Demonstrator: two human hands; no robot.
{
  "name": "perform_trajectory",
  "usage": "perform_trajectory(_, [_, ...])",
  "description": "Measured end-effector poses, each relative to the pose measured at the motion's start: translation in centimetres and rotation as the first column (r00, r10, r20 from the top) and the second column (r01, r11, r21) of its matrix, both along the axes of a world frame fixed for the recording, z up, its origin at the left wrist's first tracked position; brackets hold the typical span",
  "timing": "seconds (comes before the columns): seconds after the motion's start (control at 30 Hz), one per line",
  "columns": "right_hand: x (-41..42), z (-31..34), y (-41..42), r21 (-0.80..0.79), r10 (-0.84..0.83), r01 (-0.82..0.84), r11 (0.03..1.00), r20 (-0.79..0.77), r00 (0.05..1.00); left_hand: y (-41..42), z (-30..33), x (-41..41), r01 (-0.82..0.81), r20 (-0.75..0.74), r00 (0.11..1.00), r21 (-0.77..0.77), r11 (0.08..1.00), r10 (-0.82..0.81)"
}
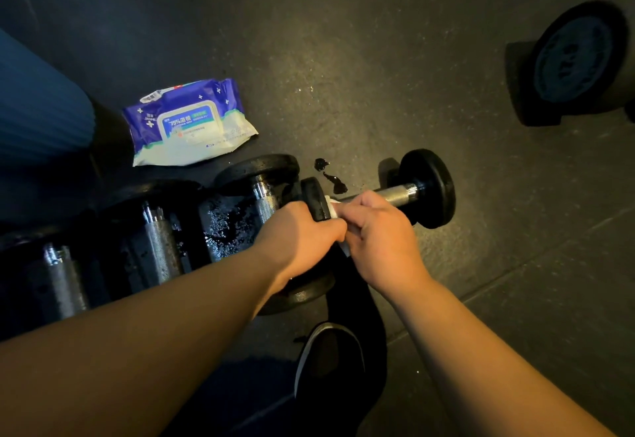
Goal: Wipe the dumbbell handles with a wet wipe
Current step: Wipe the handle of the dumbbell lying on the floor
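Observation:
A small black dumbbell [427,189] with a knurled metal handle [395,193] lies across the dark floor in the middle of the head view. My left hand [302,230] grips its left end plate. My right hand [378,233] is wrapped around the handle with a white wet wipe [335,208] bunched under the fingers; only small bits of the wipe show. The right part of the handle is bare. To the left stand three larger black dumbbells [158,240] side by side, their metal handles showing.
A blue and white pack of wet wipes [189,123] lies on the floor behind the row. Wet spots and a dark puddle [331,177] mark the floor near the handle. Another big dumbbell [574,62] sits at the far right. My dark shoe [330,357] is below the hands.

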State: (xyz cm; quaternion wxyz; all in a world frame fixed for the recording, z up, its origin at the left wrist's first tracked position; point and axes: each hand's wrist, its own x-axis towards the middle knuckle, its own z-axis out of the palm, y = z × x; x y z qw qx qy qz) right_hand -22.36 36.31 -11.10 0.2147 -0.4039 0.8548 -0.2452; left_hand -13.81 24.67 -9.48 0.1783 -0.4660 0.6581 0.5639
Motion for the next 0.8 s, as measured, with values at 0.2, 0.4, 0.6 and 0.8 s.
perform_trajectory(0.2, [0.4, 0.0, 0.1, -0.046, -0.012, 0.01, 0.999, -0.05, 0.999, -1.6, 1.3, -1.3, -0.081, 0.077, 0.995, 0.132, 0.988, 0.071])
perform_trajectory(0.4, [0.7, -0.2, -0.1, -0.046, -0.07, 0.069, 0.997, -0.015, 0.997, -0.9, 0.9, -0.1, -0.085, -0.016, 0.996, 0.165, 0.983, 0.089])
perform_trajectory(0.6, [-0.8, 0.4, -2.1, 0.06, -0.073, 0.075, 0.995, -0.025, 0.997, 1.0, -0.7, 0.7, 0.235, 0.117, 0.97, -0.226, 0.945, -0.213])
perform_trajectory(0.8, [-0.5, 0.3, -1.6, 0.039, -0.009, 0.011, 0.999, -0.064, 0.998, 1.3, -0.5, 0.2, 0.21, 0.151, 0.974, -0.341, 0.917, -0.167])
